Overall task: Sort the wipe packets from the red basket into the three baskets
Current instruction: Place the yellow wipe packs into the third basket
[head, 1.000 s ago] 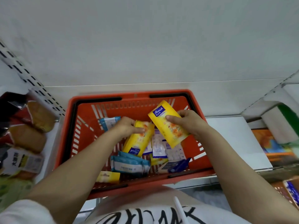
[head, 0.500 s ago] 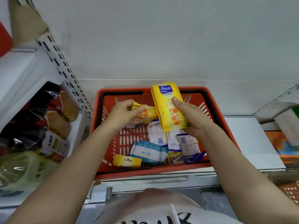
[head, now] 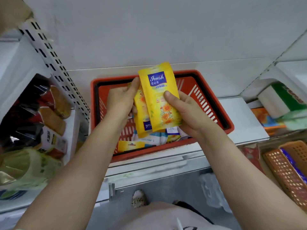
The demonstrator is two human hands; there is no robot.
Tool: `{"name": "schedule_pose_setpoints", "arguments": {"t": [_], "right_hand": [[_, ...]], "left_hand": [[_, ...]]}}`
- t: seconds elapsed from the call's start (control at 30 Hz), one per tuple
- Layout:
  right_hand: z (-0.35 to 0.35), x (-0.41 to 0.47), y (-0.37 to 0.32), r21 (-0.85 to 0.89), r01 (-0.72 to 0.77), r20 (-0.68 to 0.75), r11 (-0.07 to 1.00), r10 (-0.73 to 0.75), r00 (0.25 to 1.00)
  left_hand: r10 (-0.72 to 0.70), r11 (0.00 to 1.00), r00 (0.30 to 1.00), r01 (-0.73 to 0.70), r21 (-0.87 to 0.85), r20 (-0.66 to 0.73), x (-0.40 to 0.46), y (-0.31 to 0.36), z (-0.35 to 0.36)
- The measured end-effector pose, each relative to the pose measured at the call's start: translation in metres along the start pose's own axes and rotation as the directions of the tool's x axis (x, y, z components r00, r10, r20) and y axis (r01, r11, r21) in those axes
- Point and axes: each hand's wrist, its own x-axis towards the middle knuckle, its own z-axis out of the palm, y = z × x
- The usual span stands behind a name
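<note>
The red basket (head: 214, 103) sits on a white shelf straight ahead. Above it my right hand (head: 184, 112) grips a yellow wipe packet (head: 159, 97) with a blue label and orange flowers, thumb on its face. My left hand (head: 121, 100) holds a second yellow packet (head: 141, 117) tucked behind and left of the first, so the two overlap. Loose in the basket lie blue-and-white packets (head: 154, 138) and another yellow packet (head: 131, 145) near the front wall.
Bagged bread and snacks (head: 49, 113) fill the shelf bay to the left behind a perforated upright. An orange perforated basket (head: 285, 170) holding a blue packet sits low on the right. Boxed goods (head: 285, 100) stand on the right shelf.
Both hands have risen out of the basket and come together, so the left hand's packet now lies behind the right hand's packet. The camera has tilted down and back.
</note>
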Motion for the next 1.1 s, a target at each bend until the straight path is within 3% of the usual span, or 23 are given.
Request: {"name": "schedule_pose_setpoints", "arguments": {"t": [0.1, 0.27, 0.33, 0.53, 0.77, 0.93, 1.1], "right_hand": [[-0.006, -0.019, -0.007, 0.055, 0.061, -0.063, 0.997, -0.058, 0.996], [-0.047, -0.063, -0.014, 0.17, 0.179, -0.309, 0.969, -0.12, 0.943], [-0.078, -0.091, -0.012, 0.197, 0.218, -0.401, 0.956, -0.125, 0.908], [-0.213, -0.226, 0.006, 0.15, 0.321, -0.643, 0.935, -0.155, 0.75], [-0.354, -0.405, 0.049, 0.104, 0.258, -0.804, 0.961, -0.071, 0.59], [-0.426, -0.466, 0.065, 0.137, 0.24, -0.853, 0.961, -0.008, 0.521], [-0.493, -0.481, 0.066, 0.17, 0.239, -0.868, 0.956, 0.031, 0.495]], "left_hand": [[0.028, 0.998, 0.999, -0.026, -0.058, 0.042, -0.019, 0.015, 0.016], [0.0, 0.985, 0.916, 0.068, -0.156, 0.402, -0.064, 0.018, 0.064], [-0.023, 0.972, 0.88, 0.13, -0.194, 0.474, -0.09, 0.013, 0.095], [-0.022, 0.97, 0.84, 0.149, -0.192, 0.542, -0.179, -0.011, 0.202], [-0.07, 0.991, 0.781, 0.124, -0.045, 0.621, -0.307, -0.046, 0.335], [-0.076, 0.996, 0.721, 0.093, 0.013, 0.689, -0.375, -0.05, 0.416], [-0.069, 0.997, 0.697, 0.02, 0.077, 0.714, -0.384, -0.049, 0.493]]}}
